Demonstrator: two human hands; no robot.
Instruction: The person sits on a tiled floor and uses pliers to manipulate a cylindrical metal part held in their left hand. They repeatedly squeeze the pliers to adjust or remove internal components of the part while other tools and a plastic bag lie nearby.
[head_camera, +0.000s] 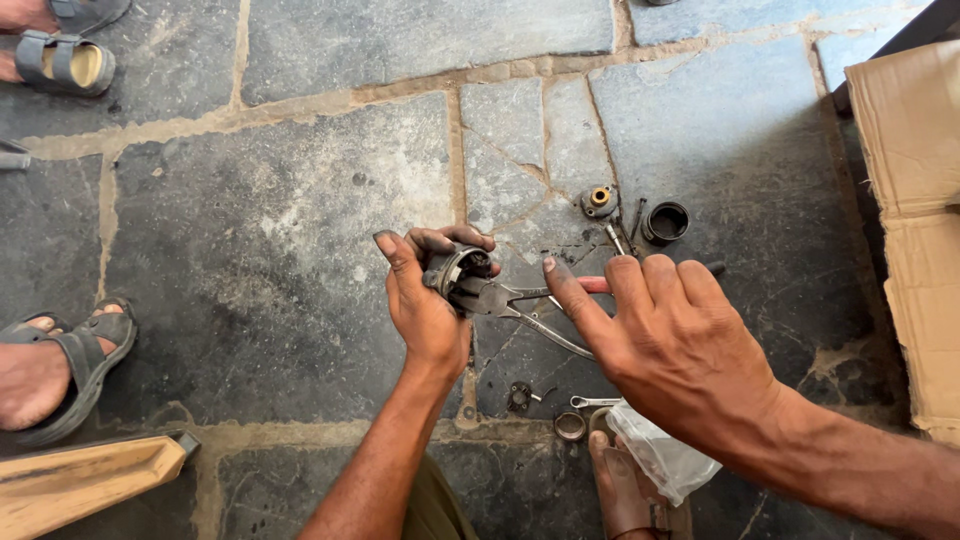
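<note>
A: State the finger condition of each hand.

B: The left hand (428, 305) is curled around a dark cylindrical metal part (458, 270), thumb raised along its left side, the other fingers wrapped over the top. The part is held above the stone floor (300, 240), open end facing right. The right hand (672, 340) grips the handles of a pair of pliers (520, 303); index finger and thumb are extended, the remaining fingers bent loosely over the handles.

A: Where do the pliers sit?

B: The tips sit at the open mouth of the part. Whether they grip anything inside cannot be told.

A: Surrounding items?

B: On the floor beyond the hands lie a black ring (666, 222) and a small brass-centred fitting (599, 201). Nearer the person lie a small spanner (595, 402), a round metal cap (570, 426) and a clear plastic bag (660, 458).

A: Obscured areas?

B: The right palm covers the handle ends. Sandalled feet (60, 355) at the left edge are cut off, as is the cardboard (915, 230) at right.
</note>
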